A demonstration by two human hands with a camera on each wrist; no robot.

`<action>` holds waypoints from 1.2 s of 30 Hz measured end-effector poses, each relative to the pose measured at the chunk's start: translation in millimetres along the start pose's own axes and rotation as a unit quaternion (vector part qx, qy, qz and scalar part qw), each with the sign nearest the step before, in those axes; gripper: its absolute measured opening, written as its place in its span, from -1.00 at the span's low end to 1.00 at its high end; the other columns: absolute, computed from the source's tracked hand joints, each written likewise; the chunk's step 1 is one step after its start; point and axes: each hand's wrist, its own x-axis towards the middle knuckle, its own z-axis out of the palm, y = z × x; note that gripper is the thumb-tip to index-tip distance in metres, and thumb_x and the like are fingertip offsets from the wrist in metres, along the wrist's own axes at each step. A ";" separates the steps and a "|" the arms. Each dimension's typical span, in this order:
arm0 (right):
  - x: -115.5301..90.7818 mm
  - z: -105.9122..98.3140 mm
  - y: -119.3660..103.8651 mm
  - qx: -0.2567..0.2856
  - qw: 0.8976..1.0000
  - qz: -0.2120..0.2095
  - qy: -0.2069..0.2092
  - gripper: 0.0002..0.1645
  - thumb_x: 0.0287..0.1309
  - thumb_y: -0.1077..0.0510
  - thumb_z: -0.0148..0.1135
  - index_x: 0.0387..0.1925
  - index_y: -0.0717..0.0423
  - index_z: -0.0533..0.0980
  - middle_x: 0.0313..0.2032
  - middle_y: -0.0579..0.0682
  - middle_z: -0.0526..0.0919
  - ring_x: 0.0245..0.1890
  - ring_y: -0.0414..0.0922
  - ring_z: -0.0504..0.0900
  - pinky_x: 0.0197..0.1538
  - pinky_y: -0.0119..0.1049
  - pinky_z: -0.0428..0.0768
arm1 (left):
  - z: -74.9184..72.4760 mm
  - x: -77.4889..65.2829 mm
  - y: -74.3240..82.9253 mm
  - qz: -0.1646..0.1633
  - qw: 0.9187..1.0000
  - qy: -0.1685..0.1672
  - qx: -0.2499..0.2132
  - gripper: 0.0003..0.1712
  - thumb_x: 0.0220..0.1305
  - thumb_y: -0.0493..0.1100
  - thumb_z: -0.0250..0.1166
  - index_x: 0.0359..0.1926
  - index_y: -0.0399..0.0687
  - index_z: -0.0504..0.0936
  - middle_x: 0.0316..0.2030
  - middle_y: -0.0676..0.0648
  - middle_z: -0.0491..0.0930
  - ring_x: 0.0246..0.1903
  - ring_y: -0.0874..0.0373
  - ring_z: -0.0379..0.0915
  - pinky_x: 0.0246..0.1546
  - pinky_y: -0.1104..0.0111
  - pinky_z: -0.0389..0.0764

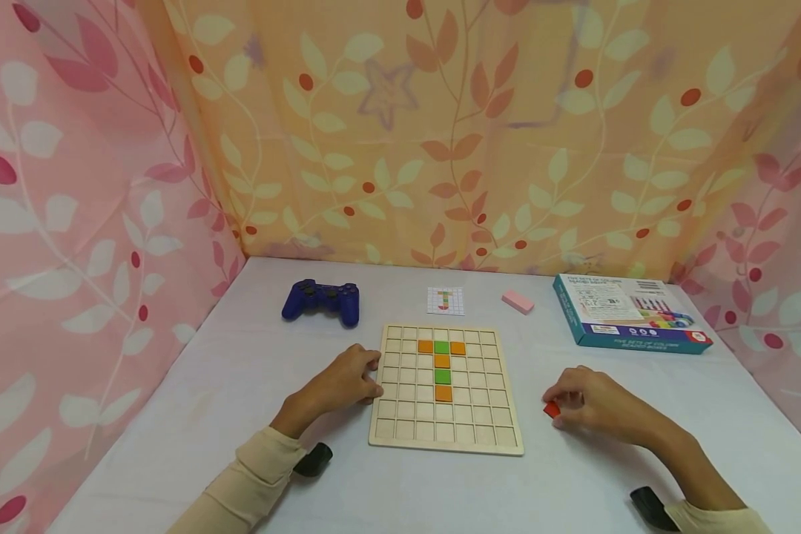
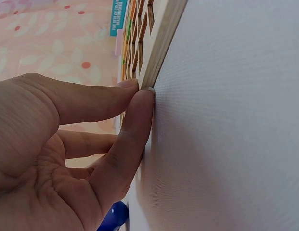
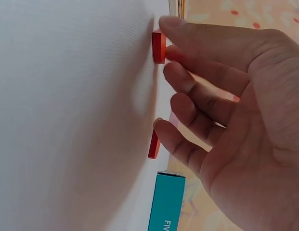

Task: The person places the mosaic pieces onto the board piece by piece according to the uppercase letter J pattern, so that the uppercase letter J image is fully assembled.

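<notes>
A square wooden grid board (image 1: pixel 405 430) lies flat on the table. Orange and green square tiles (image 1: pixel 443 377) on it form a T-like figure. My left hand (image 1: pixel 347 377) is at the board's left edge; in the left wrist view its thumb (image 2: pixel 98 102) and a finger pinch the rim. To the right of the board, my right hand (image 1: pixel 601 404) holds a small red tile (image 1: pixel 552 409) close to the tabletop with thumb and finger. A second red tile (image 3: pixel 153 144) shows by the little finger in the right wrist view; the hand hides it from the head view.
Behind the board lies a small pattern card (image 1: pixel 445 300) with a T-like coloured figure. A pink block (image 1: pixel 518 301) is to its right, a blue game controller (image 1: pixel 322 302) to its left. A teal and white box (image 1: pixel 630 315) lies at the back right. Patterned curtains surround the table.
</notes>
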 end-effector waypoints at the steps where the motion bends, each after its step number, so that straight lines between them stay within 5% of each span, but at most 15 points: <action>1: -0.1 0.0 0.0 -0.001 1.000 -0.005 0.002 -0.70 0.09 -0.02 0.59 -0.09 -0.24 0.78 -0.17 -0.28 0.65 -0.10 -0.17 0.50 -0.13 -0.34 0.55 | 0.0 -0.1 0.0 -0.001 1.000 0.000 -0.001 -0.27 0.20 -0.35 0.56 0.36 -0.45 0.50 0.01 -0.17 0.50 -0.16 0.12 0.46 -0.03 0.18 0.53; 7: -0.9 -0.2 1.7 -0.014 1.000 -0.024 -0.001 -0.68 0.08 0.10 0.55 -0.11 -0.32 0.79 -0.17 -0.36 0.66 -0.09 -0.21 0.50 -0.09 -0.32 0.56 | 0.0 0.4 -1.0 0.000 1.000 -0.002 -0.003 -0.27 0.20 -0.35 0.56 0.35 -0.45 0.50 0.03 -0.18 0.49 -0.18 0.12 0.47 -0.03 0.19 0.54; 17: 1.3 -0.2 -1.1 -0.017 1.000 -0.020 0.006 -0.78 0.15 -0.07 0.57 -0.15 -0.23 0.79 -0.27 -0.36 0.65 -0.18 -0.26 0.50 -0.17 -0.38 0.55 | 1.2 1.5 -2.1 0.005 1.000 0.001 0.009 -0.31 0.20 -0.33 0.57 0.32 -0.43 0.53 0.02 -0.17 0.50 -0.08 0.06 0.44 0.04 0.13 0.52; 22: 10.6 1.7 -13.1 -0.012 0.998 -0.062 0.022 -0.78 0.18 -0.09 0.56 -0.13 -0.23 0.79 -0.27 -0.40 0.65 -0.18 -0.27 0.50 -0.15 -0.36 0.57 | 1.5 1.5 -2.3 0.006 1.000 0.003 0.010 -0.34 0.20 -0.34 0.57 0.28 -0.42 0.56 0.00 -0.16 0.50 -0.08 0.06 0.43 0.05 0.12 0.51; 36: 52.2 25.5 -68.6 -0.004 0.990 -0.139 -0.019 -0.76 0.22 -0.06 0.54 -0.09 -0.19 0.81 -0.24 -0.36 0.66 -0.12 -0.19 0.49 -0.08 -0.33 0.53 | -0.6 -0.9 1.0 0.005 1.000 -0.001 0.005 -0.35 0.20 -0.35 0.55 0.28 -0.44 0.55 0.01 -0.19 0.49 -0.10 0.06 0.42 0.03 0.13 0.51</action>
